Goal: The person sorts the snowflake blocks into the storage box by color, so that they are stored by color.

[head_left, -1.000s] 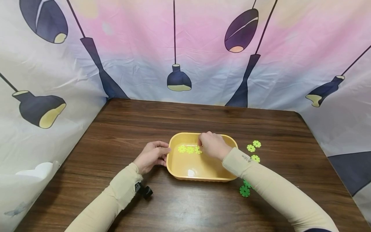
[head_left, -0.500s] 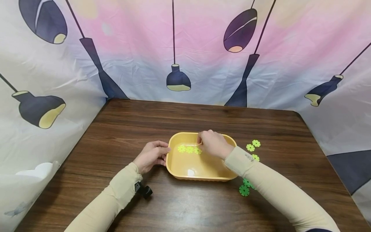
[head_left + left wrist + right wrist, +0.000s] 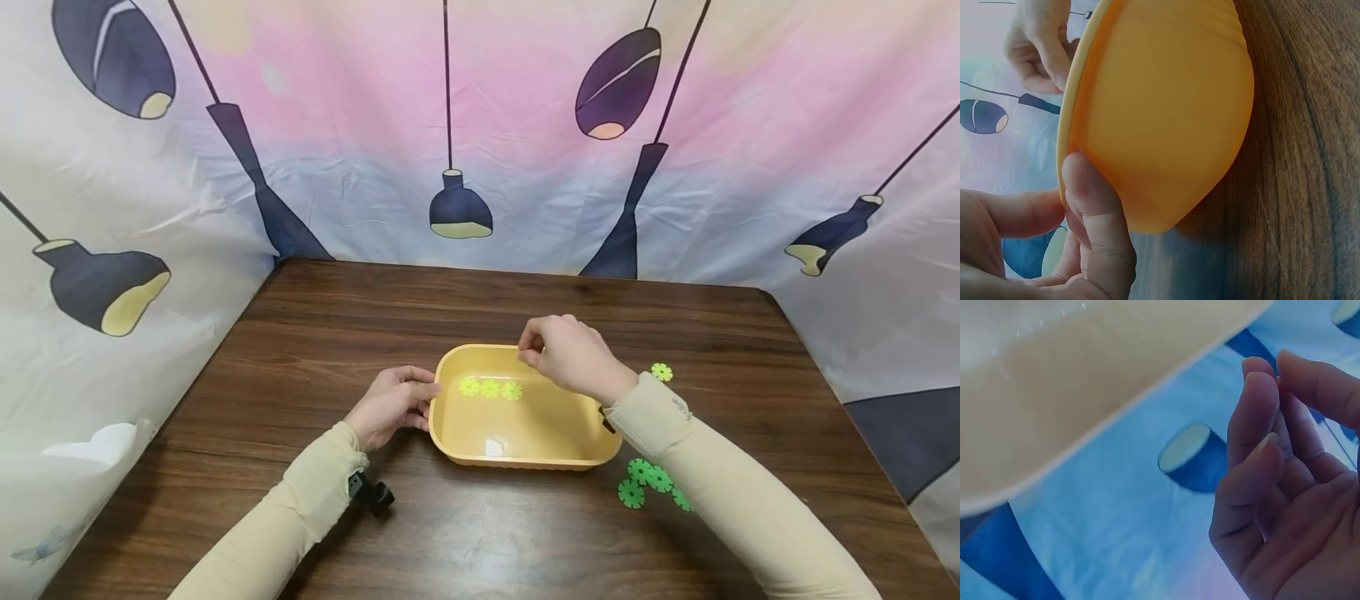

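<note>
My left hand holds the left end of a yellow plastic basin. In the left wrist view its thumb and fingers pinch the basin's rim. Three yellow-green snowflake discs lie in a row on the basin floor, toward its far left. My right hand hovers over the basin's far rim, fingers loosely bent. The right wrist view shows the fingertips close to the thumb and nothing between them.
Right of the basin, a yellow-green disc lies on the wooden table. Several green discs lie near the basin's front right corner, partly behind the right sleeve. A printed cloth hangs behind the table.
My right hand has lifted out of the basin and shifted slightly right, leaving the third disc in the row fully visible. The left hand keeps its hold on the rim.
</note>
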`<action>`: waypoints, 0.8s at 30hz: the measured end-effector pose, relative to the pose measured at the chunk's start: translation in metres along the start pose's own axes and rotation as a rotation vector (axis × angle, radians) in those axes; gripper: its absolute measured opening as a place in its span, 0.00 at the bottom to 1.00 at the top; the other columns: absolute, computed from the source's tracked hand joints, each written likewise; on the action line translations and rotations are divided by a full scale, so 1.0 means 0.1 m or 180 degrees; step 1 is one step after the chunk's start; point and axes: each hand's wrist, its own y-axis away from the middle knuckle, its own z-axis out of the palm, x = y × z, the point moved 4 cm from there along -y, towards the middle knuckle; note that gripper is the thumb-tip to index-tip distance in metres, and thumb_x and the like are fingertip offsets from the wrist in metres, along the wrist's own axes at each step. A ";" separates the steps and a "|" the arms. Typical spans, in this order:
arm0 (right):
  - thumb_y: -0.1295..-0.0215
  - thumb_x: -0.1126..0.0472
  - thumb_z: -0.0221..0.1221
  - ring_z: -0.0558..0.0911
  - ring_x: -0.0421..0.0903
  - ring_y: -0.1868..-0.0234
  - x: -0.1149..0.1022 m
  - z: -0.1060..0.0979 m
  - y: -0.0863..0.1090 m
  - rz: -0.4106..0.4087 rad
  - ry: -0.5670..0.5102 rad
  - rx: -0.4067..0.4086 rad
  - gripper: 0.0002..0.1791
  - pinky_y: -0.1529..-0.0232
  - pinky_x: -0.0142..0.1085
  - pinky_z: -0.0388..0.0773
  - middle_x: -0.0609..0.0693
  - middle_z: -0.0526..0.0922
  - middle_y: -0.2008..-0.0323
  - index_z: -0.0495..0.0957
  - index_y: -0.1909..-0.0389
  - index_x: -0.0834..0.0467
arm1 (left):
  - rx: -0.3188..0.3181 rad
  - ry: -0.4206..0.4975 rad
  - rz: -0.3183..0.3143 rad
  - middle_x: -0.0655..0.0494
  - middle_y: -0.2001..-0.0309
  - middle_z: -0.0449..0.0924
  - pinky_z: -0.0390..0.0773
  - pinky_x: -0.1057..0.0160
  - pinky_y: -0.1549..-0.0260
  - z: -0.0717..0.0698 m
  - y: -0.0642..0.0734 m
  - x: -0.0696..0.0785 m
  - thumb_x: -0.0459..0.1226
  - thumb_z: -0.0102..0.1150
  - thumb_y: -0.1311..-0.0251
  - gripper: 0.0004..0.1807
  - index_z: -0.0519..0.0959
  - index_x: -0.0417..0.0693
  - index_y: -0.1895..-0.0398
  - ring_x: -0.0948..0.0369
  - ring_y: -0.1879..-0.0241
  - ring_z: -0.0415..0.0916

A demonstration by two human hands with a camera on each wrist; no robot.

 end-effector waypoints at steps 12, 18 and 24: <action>0.37 0.56 0.64 0.79 0.42 0.73 0.40 -0.44 0.31 0.0221 -0.0336 0.0492 0.04 0.70 0.39 0.75 0.44 0.83 0.72 0.82 0.65 0.51 | -0.0010 -0.0020 0.0028 0.46 0.69 0.75 0.80 0.65 0.80 0.00 0.00 0.01 0.30 0.55 0.36 0.16 0.68 0.29 0.49 0.60 0.77 0.73; 0.36 0.54 0.64 0.77 0.45 0.74 0.63 -0.58 0.48 0.0411 -0.0406 0.0610 0.06 0.72 0.39 0.75 0.47 0.82 0.70 0.82 0.64 0.52 | -0.0005 -0.0020 0.0041 0.46 0.69 0.74 0.80 0.65 0.80 -0.01 0.00 0.02 0.30 0.55 0.36 0.16 0.68 0.29 0.49 0.60 0.77 0.73; 0.36 0.52 0.63 0.78 0.46 0.73 0.98 -0.63 0.61 0.0717 -0.0355 0.0561 0.10 0.70 0.39 0.75 0.50 0.83 0.68 0.82 0.63 0.55 | -0.0020 -0.0021 0.0024 0.46 0.68 0.75 0.80 0.65 0.80 0.00 0.00 0.02 0.30 0.55 0.36 0.16 0.68 0.29 0.48 0.60 0.77 0.73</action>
